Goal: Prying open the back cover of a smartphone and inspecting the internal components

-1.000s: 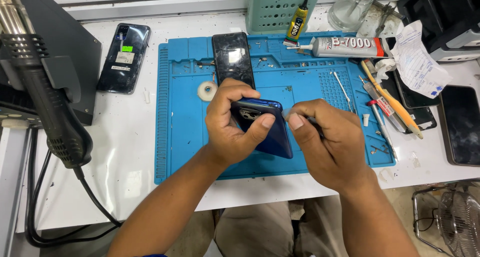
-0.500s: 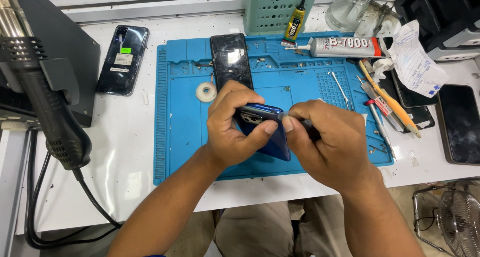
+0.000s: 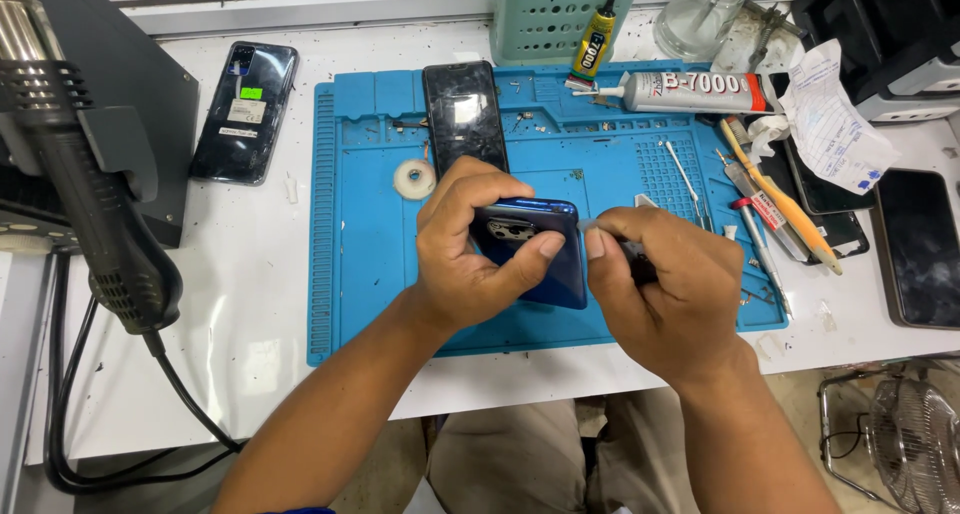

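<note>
The blue phone sits in the left hand, lifted a little above the middle of the blue work mat. The fingers curl over its top edge and the thumb presses across its back, so the grip is firmly closed around it. The right hand is just beside it on the right, closed around a thin dark tool whose pale tip meets the phone's right edge near the upper corner. The two hands are nearly touching there.

The mat lies on a white tabletop. On the mat above the hands a black phone lies flat, with a small white roll of tape to its left. A tube of glue lies along the mat's upper edge, and a smaller yellow-labelled tube leans against a pale green perforated basket. Screwdrivers and a yellow-handled brush lie along the mat's right side, next to crumpled paper. A dark phone lies off the mat to the left, another dark phone at the far right. A black hot-air gun hangs at the left with its cable trailing down.

The held phone has a glossy deep-blue back, and a dark camera block shows between the fingers and thumb.
</note>
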